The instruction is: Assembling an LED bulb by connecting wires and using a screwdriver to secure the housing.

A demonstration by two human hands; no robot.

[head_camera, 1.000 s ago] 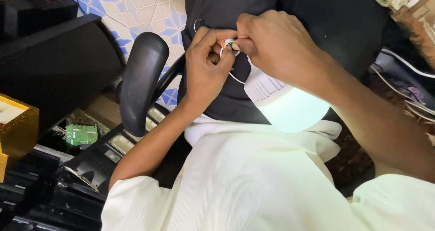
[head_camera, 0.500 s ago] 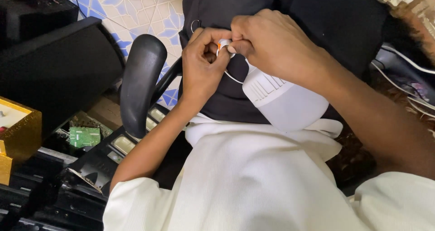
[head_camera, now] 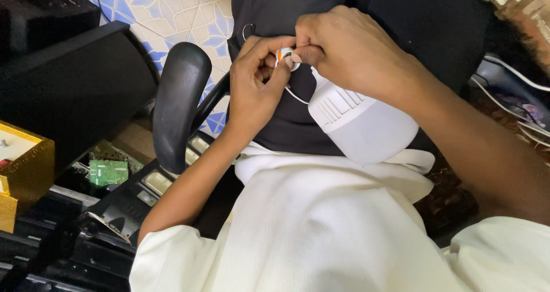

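Bottom of frame: white ribbed shirt (head_camera: 321,234) w/ both forearms rising from it. Centre: white bulb (head_camera: 366,123) lies tilted on the lap, dome toward lower right, ribbed neck pointing up-left. Just above it, both hands meet. Left hand (head_camera: 255,91) fingers pinched together on a small white-and-orange part (head_camera: 285,55) at the bulb's neck end; right hand (head_camera: 349,51) closed over the same part from the right, thumb pressing it. A thin white wire (head_camera: 295,94) runs from part down toward the bulb.

Risk, imo: wire looks thin & taut, so a hard tug could snap it; bulb isn't gripped, only resting, so could roll off the lap.

Left side: black chair armrest (head_camera: 175,106), green circuit board (head_camera: 107,172); upper left, patterned floor tiles (head_camera: 172,11).
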